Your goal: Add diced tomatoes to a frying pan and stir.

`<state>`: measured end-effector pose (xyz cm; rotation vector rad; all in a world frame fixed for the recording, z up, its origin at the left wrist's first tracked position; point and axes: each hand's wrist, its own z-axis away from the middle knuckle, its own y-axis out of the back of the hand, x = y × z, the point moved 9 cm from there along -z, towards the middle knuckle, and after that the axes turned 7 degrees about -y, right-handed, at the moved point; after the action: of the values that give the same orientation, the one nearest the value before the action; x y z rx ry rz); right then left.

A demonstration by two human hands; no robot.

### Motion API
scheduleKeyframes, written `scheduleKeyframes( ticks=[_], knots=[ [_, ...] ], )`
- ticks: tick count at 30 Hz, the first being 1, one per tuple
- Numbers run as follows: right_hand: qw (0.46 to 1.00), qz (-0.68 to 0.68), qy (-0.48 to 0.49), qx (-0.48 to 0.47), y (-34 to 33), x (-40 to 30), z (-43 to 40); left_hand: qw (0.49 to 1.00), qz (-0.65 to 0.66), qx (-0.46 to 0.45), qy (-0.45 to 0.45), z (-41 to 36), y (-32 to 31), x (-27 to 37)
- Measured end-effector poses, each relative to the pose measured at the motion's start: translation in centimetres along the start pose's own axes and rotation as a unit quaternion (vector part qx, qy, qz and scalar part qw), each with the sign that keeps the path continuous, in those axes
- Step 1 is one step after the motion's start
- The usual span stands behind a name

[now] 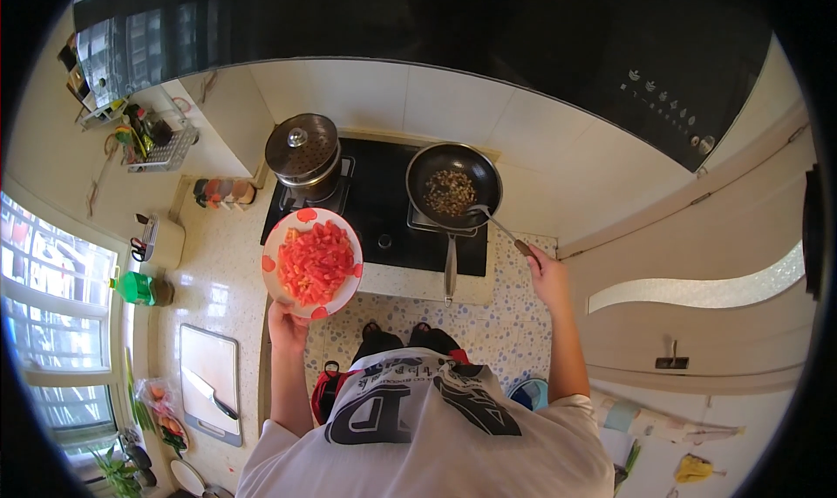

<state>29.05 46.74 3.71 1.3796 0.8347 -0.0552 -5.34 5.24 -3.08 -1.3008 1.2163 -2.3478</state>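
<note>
My left hand (pixel 289 324) grips the near rim of a white plate (pixel 269 282) with red spots, heaped with chopped red tomato (pixel 317 262). The plate is held in front of the left burner. My right hand (pixel 548 272) is closed on the brown handle of a metal spatula (pixel 500 223), whose head rests inside a dark frying pan (pixel 487 174). Browned chopped bits (pixel 450 192) lie in the pan, which sits on the right burner of a black gas hob (pixel 382 203). The pan's metal handle (pixel 450 272) points towards me, untouched.
A lidded steel pot (pixel 303 154) stands on the left burner. Along the left counter are spice jars (pixel 224 192), a knife block (pixel 163 241), a green-capped bottle (pixel 136 289) and a cutting board (pixel 210 360) bearing a kitchen knife (pixel 210 393). A black range hood (pixel 425 27) overhangs the hob.
</note>
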Motion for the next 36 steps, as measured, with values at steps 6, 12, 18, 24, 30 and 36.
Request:
scheduleKeyframes(
  ticks=[6,12,18,24,30,36],
  knots=[
    [0.999,0.033,0.02,0.0,-1.9,-0.7,-1.3,1.0,-0.017,0.012,0.003,0.4,-1.0,0.2],
    [0.995,-0.028,0.054,0.074,-4.2,-0.2,-4.3,1.0,0.004,0.002,-0.004,0.7,-1.9,0.1],
    [0.979,-0.168,-0.086,0.075,-6.5,3.6,-6.6,0.997,-0.015,0.071,-0.032,1.1,-0.6,0.3],
    [0.939,-0.295,-0.155,0.08,-10.7,9.6,-8.6,0.996,-0.027,0.084,-0.031,1.0,-2.1,0.4],
    [0.845,-0.455,-0.278,0.026,-12.4,7.8,-8.1,0.996,-0.021,0.076,-0.031,0.9,-1.0,0.4],
    [0.775,-0.521,-0.356,-0.024,-13.2,7.0,-7.0,0.998,-0.016,0.058,-0.021,0.6,-1.4,0.1]
  ],
)
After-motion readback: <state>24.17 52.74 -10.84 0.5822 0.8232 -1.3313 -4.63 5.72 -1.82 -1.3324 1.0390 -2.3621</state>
